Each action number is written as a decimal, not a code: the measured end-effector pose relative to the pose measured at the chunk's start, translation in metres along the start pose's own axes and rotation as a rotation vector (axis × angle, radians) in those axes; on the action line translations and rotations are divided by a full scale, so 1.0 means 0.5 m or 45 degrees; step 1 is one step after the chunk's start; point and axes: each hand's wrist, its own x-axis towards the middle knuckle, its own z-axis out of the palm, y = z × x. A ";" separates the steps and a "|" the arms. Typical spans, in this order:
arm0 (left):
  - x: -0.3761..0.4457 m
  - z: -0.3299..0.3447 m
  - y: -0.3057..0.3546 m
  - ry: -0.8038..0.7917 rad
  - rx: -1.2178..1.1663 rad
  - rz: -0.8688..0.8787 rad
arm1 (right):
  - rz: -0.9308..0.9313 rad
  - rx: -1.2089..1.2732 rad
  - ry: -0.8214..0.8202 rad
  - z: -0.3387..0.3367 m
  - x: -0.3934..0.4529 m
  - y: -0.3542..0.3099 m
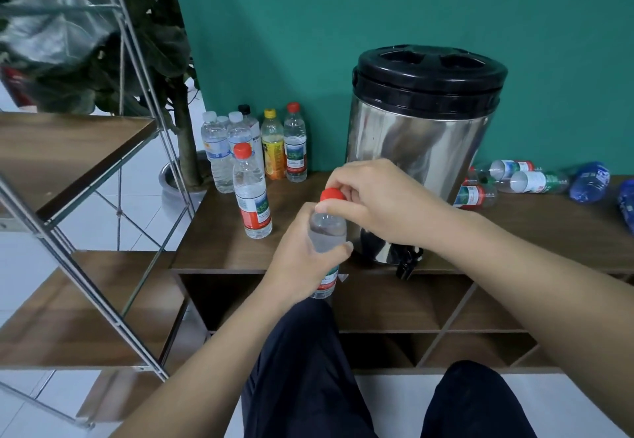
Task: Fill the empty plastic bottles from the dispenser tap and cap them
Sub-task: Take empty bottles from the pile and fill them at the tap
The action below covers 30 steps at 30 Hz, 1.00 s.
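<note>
My left hand [297, 266] grips a clear plastic bottle [327, 233] with water in it, held upright in front of the cabinet edge. My right hand [377, 197] pinches the red cap [331, 194] sitting on the bottle's neck. The steel dispenser [418, 142] with a black lid stands just behind my hands, its black tap [408, 262] low at the front, to the right of the bottle. One capped, filled bottle [252, 194] stands alone on the cabinet top to the left.
Several capped bottles [260, 144] stand grouped at the back left by the green wall. Uncapped bottles [525, 180] lie on their sides right of the dispenser. The wooden cabinet top [219, 242] has open cubbies beneath. A metal-framed shelf [68, 149] and a potted plant stand left.
</note>
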 end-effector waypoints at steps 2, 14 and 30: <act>0.011 -0.017 -0.003 0.018 -0.023 0.019 | -0.043 0.091 -0.079 0.000 0.010 0.002; 0.123 -0.045 -0.055 0.186 -0.102 -0.031 | 0.018 0.026 -0.037 0.058 0.150 0.027; 0.114 -0.095 -0.137 0.136 0.005 0.004 | 0.510 0.319 0.201 0.197 0.121 0.026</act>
